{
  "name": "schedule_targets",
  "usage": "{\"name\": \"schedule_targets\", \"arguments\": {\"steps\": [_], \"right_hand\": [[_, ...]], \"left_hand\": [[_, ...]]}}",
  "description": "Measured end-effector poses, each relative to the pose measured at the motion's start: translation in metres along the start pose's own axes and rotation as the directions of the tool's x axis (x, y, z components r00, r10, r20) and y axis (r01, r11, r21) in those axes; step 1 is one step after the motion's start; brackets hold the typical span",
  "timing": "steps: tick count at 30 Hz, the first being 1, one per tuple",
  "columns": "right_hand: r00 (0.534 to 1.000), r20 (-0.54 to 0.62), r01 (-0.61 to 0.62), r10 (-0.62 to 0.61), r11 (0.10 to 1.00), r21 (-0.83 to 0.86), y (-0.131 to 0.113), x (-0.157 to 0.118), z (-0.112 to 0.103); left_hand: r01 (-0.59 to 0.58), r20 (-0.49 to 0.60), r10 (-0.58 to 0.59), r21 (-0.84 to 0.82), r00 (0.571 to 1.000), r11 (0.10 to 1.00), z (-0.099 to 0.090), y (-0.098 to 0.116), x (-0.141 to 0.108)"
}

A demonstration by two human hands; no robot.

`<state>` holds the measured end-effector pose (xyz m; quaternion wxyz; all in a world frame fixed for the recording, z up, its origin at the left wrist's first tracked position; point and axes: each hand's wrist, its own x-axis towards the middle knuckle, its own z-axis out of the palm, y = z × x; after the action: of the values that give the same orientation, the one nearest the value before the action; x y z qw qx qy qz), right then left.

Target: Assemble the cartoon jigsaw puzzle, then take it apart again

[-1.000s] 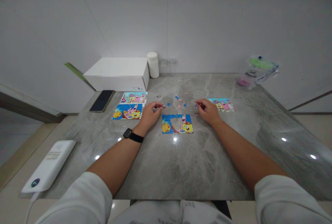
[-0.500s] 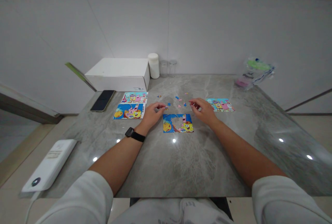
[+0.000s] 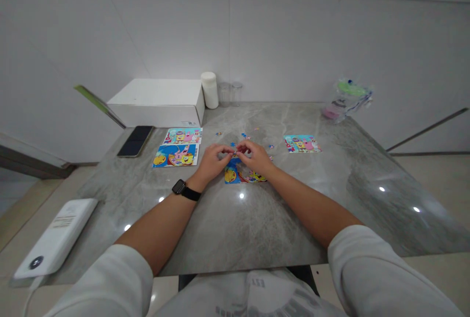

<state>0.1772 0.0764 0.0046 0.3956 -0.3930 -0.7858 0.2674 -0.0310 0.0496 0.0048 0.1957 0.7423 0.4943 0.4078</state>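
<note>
My left hand (image 3: 216,160) and my right hand (image 3: 255,157) meet fingertip to fingertip over the top edge of a blue puzzle board (image 3: 230,175). A small puzzle piece (image 3: 235,153) shows between them, pinched by the left fingers; whether the right fingers grip it too is hard to tell. The right hand covers part of the board. Several loose pieces lie just behind the hands, among them a blue piece (image 3: 232,144) and another piece (image 3: 271,147) to the right.
Two picture cards (image 3: 175,155) lie left, beside a phone (image 3: 135,141). Behind are a white box (image 3: 156,101), a white bottle (image 3: 209,90) and two glasses (image 3: 236,95). A third card (image 3: 302,144), a plastic bag (image 3: 347,101) and a power bank (image 3: 57,236) are further out.
My right hand has moved left and now meets my left hand at the board's top edge, partly covering the board. The whole view has shifted slightly.
</note>
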Motion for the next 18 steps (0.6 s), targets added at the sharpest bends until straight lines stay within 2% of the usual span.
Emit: {"name": "schedule_targets", "arguments": {"steps": [7, 15, 18], "right_hand": [[0.994, 0.068, -0.088, 0.081, 0.990, 0.111, 0.008, -0.001, -0.008], [0.982, 0.123, -0.162, 0.143, 0.973, 0.163, 0.006, 0.004, -0.010], [0.979, 0.137, -0.175, 0.154, 0.972, 0.157, 0.006, 0.004, -0.010]], "left_hand": [[0.002, 0.062, 0.000, -0.045, 0.998, 0.999, 0.000, 0.008, -0.002], [0.004, 0.004, -0.004, -0.008, 1.000, 1.000, 0.000, -0.003, 0.000], [-0.002, 0.018, 0.003, -0.015, 1.000, 1.000, -0.001, -0.002, 0.001]]}}
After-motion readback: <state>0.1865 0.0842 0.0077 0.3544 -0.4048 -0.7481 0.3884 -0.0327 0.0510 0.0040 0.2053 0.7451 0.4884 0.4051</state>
